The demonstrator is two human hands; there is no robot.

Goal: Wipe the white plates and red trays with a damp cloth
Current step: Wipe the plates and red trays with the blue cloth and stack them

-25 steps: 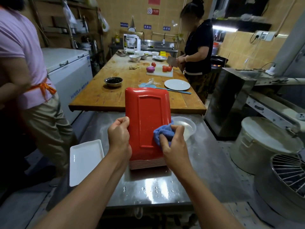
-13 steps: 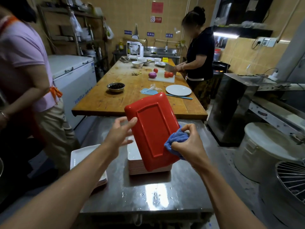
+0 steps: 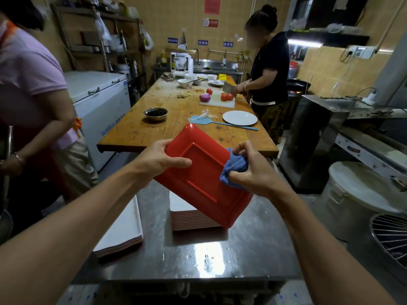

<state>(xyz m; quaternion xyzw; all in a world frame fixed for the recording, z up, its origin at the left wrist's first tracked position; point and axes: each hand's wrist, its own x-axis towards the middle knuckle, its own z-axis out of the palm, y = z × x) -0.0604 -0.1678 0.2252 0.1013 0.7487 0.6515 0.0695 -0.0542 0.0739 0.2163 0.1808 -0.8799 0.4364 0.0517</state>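
I hold a red rectangular tray (image 3: 204,179) tilted in the air, its underside facing me, above a stack of trays (image 3: 189,217) on the steel table. My left hand (image 3: 163,159) grips the tray's left edge, thumb across the underside. My right hand (image 3: 253,170) clutches a bunched blue cloth (image 3: 234,167) against the tray's right side. A second stack with a white top (image 3: 123,230) lies at the left of the table.
The wet steel table (image 3: 198,256) abuts a wooden table (image 3: 187,119) bearing a white round plate (image 3: 239,117), a dark bowl, a blue swatter and a cutting board. One person stands close at left, another chops at the far right. A lidded pot (image 3: 361,194) sits right.
The tray has been lifted off the stack and turned counter-clockwise to a diagonal. My left hand let go, then gripped its left edge again. The cloth stays on the right side.
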